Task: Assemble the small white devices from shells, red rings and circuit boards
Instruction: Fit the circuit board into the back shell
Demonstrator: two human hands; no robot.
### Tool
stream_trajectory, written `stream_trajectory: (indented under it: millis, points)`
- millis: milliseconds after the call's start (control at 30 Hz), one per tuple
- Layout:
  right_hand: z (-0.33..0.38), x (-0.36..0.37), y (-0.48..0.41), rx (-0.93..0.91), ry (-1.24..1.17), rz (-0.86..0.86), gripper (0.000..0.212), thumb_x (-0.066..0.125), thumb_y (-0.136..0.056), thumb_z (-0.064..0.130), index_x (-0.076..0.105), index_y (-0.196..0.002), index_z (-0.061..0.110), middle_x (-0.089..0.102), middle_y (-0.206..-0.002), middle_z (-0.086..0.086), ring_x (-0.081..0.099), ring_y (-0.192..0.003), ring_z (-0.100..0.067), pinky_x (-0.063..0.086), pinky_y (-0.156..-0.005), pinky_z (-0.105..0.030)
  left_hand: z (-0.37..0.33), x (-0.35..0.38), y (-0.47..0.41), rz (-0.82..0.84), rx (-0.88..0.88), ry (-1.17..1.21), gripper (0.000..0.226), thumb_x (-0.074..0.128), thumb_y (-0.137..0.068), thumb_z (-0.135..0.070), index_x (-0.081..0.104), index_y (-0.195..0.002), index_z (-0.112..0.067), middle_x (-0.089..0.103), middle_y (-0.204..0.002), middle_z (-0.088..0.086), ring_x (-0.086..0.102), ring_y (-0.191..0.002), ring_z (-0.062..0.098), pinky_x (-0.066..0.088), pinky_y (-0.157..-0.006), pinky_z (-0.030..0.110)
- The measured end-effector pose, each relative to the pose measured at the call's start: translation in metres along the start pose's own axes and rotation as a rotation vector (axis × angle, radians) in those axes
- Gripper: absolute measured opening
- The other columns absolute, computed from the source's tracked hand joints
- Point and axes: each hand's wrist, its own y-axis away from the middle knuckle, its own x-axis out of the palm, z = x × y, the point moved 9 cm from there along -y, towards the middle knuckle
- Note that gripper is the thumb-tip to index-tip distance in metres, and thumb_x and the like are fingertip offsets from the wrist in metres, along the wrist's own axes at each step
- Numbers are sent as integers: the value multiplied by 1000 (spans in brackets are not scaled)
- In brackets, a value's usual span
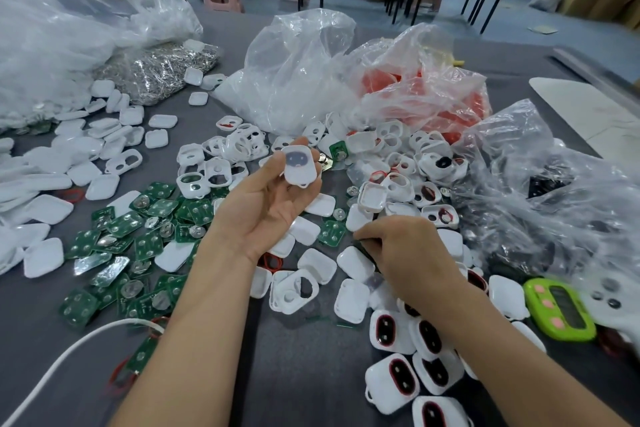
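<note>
Head view shows the left hand point(266, 204) raised palm-up, fingertips point(304, 146) pinching a white device point(300, 165) above the table point(294, 354), probably to inspect it, while the right hand point(405, 253) curls its fingers down among loose shells point(356, 263), likely seeking the next part, though I cannot tell whether they grip anything.

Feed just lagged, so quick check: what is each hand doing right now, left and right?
Left hand: pinches a white shell.
Right hand: fingers curled down over loose shells; grip cannot be told.
</note>
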Motion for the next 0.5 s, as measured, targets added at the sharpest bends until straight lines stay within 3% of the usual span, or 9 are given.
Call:
stream_trajectory:
  millis: [167, 300, 500]
  points:
    - [14, 7, 8, -70, 120, -2, 25, 65, -84, -3, 82, -96, 10, 76, -86, -15, 67, -82, -34, 54, -77, -42, 4, -2, -4, -13, -13, -25, 30, 61, -92, -21, 80, -109, -6, 73, -121, 14, 73, -103, 23, 63, -78, 36]
    - [15, 9, 0, -43, 160, 81, 34, 54, -95, 2, 80, -113, 15, 77, -104, -10, 67, -94, -28, 49, -89, -37, 8, -2, -3, 0, -30, -41, 31, 61, -91, -23, 80, -110, -7, 74, -119, 14, 74, -104, 22, 63, -78, 36]
    - [17, 6, -4, -5, 192, 143, 37, 53, -94, -1, 80, -113, 17, 78, -108, -8, 69, -97, -28, 54, -92, -37, 11, 0, -1, 22, -29, -67, 29, 60, -93, -24, 81, -106, -9, 76, -114, 12, 74, -102, 20, 63, -78, 34]
